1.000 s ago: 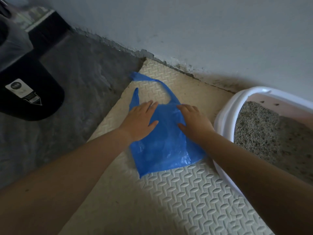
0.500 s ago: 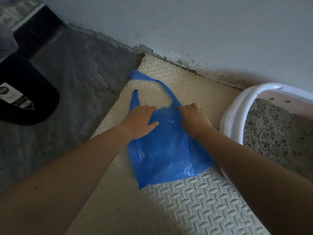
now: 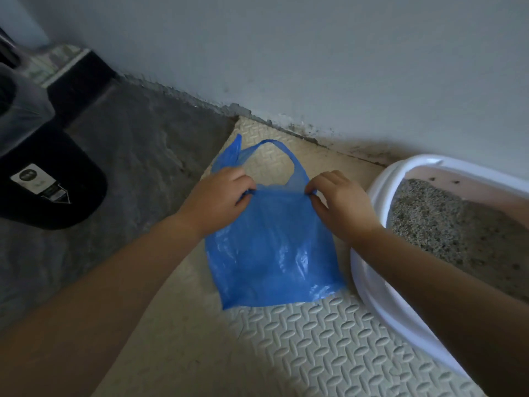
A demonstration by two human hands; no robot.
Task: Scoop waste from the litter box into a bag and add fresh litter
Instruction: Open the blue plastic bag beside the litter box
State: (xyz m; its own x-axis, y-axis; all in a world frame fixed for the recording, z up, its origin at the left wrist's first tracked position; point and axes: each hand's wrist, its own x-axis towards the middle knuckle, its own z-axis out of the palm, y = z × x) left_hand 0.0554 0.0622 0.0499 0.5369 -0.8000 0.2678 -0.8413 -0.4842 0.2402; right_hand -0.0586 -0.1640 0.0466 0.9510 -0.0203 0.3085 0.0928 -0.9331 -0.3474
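A thin blue plastic bag (image 3: 272, 253) with two handles lies on a cream foam mat (image 3: 329, 348). My left hand (image 3: 220, 199) pinches the bag's top edge on the left side. On the right side of that edge, my right hand (image 3: 340, 202) pinches it too. The handles stick up beyond my fingers, toward the wall. A white litter box (image 3: 380, 299) stands at the right, filled with grey litter (image 3: 435, 224) that has a few dark specks. My right forearm crosses over the box's near rim.
A black bin (image 3: 48, 179) with a white label stands on the dark grey floor (image 3: 128, 173) at the left. A pale wall (image 3: 286, 53) runs along the back edge of the mat. A dark box sits in the far left corner.
Both hands went from lying flat on the bag to pinching its top edge. The top of the bag and its handles have lifted off the mat.
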